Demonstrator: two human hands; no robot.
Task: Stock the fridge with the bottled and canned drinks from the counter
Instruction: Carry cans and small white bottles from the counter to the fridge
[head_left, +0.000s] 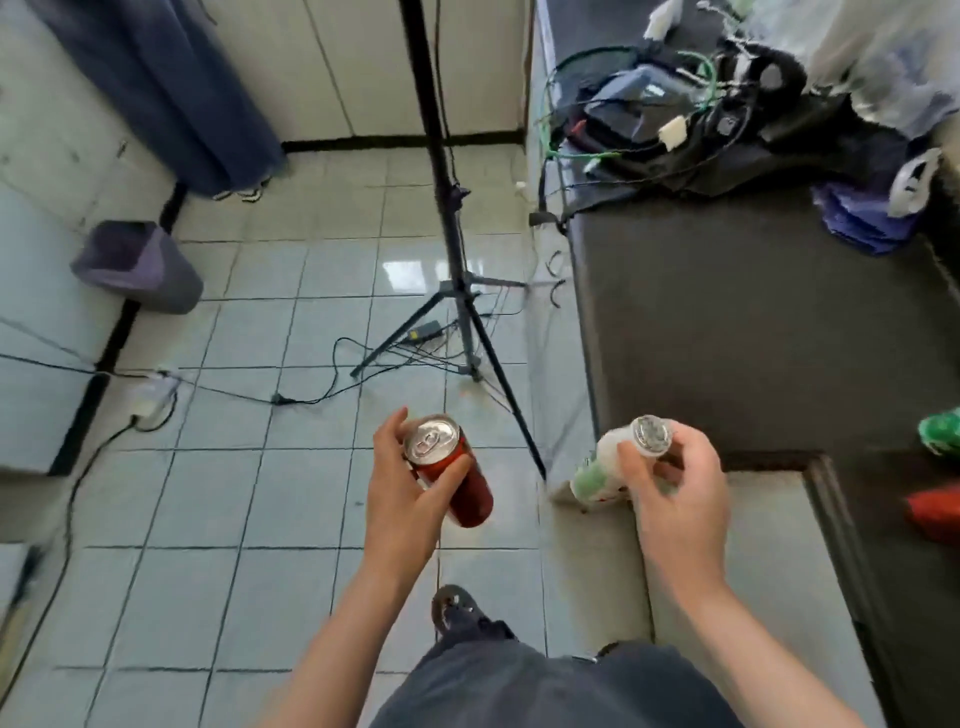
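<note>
My left hand (402, 499) grips a red can (457, 478) with a silver top, held over the tiled floor. In my right hand (675, 499) is a white and green bottle (605, 467) with a silver cap, fingers curled round its neck, near the edge of the dark counter (753, 332). A green drink (941, 431) and a red drink (935, 512) lie on the counter at the far right, cut off by the frame edge. The fridge is not in sight.
A black tripod (457, 270) stands on the floor just ahead, with cables (291, 397) trailing to the left. A grey bin (137, 265) sits by the left wall. Bags, wires and cloths (727, 119) pile at the counter's far end.
</note>
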